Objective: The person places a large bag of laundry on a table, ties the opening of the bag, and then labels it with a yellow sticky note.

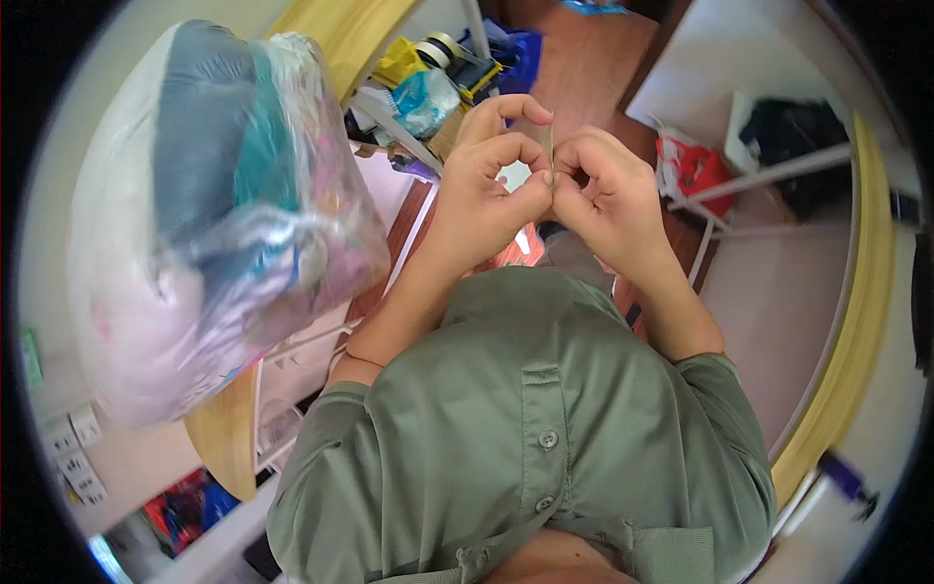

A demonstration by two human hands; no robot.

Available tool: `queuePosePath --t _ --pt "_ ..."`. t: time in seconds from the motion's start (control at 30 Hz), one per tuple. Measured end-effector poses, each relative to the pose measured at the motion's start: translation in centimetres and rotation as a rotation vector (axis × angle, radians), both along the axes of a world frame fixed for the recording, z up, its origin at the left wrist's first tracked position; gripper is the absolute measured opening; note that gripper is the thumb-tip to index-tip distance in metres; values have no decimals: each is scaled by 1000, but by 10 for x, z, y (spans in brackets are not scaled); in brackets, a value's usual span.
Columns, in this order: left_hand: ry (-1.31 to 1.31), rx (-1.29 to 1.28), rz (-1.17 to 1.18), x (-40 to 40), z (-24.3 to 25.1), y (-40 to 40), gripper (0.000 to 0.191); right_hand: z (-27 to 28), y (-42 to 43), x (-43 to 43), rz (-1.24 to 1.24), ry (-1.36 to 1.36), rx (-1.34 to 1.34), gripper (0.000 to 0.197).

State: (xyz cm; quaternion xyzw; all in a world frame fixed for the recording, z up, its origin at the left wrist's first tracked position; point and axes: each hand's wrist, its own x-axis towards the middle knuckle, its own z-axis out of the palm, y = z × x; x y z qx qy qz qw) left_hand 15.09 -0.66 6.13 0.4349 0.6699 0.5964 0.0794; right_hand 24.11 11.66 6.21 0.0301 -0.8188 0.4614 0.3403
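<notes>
My left hand (496,175) and my right hand (609,190) meet in front of my chest, fingertips close together. Between them a thin, flat item (552,150) stands edge-on, pinched at its lower end by both thumbs and index fingers. What it is cannot be told from this angle. The middle finger of my left hand curls above, near the item's upper end, with the other left fingers raised and bent. The fingers of my right hand are folded in toward the palm.
A large clear plastic bag of bedding or cloth (270,212) rests on a wooden-edged surface at left. Tape rolls (436,51) and a teal plastic package (427,95) lie beyond my hands. At right stand a red bag (697,171) and a long wooden-edged surface (865,292).
</notes>
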Motion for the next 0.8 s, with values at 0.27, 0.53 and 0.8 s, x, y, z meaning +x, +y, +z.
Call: queuePosePath --t 0.27,0.53,0.8 --pt "-33 47 348 -53 21 61 7 10 79 -104 393 21 -134 9" --pt "291 -37 808 -65 12 74 1 1 80 -144 785 -273 -1002 9" --pt "238 136 1002 -52 17 60 11 4 67 -168 1039 -325 -881 9"
